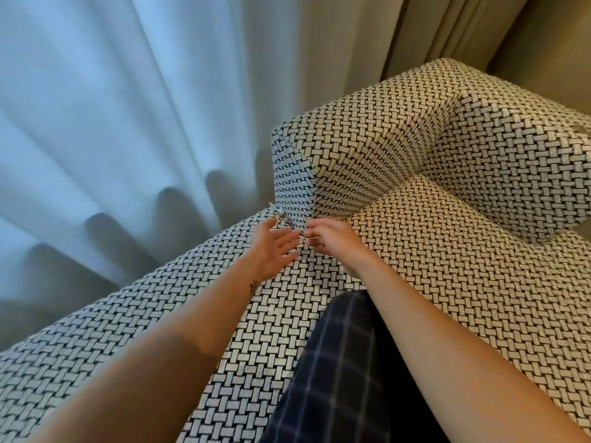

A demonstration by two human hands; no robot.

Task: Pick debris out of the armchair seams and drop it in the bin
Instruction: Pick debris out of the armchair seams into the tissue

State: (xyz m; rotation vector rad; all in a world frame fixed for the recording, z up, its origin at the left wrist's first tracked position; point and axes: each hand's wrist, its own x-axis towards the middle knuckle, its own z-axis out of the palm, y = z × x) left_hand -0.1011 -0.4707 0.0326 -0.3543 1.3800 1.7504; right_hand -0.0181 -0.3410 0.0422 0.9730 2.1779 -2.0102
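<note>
The armchair [415,148] is covered in black-and-white woven fabric. Both my hands meet at the seam where the left armrest [160,314] joins the back corner. My left hand [275,247] lies palm up, and its thumb and forefinger pinch small bits of debris [283,219], whitish and coloured scraps that stick up above the fingers. My right hand [332,239] is curled just to the right, its fingertips pinching a thin scrap at the seam beside the left fingers. No bin is in view.
A pale sheer curtain [128,107] hangs in folds close behind the armrest on the left, with a beige drape [431,27] at the top right. The seat cushion [463,266] spreads to the right. My leg in dark checked cloth [335,378] rests against the chair.
</note>
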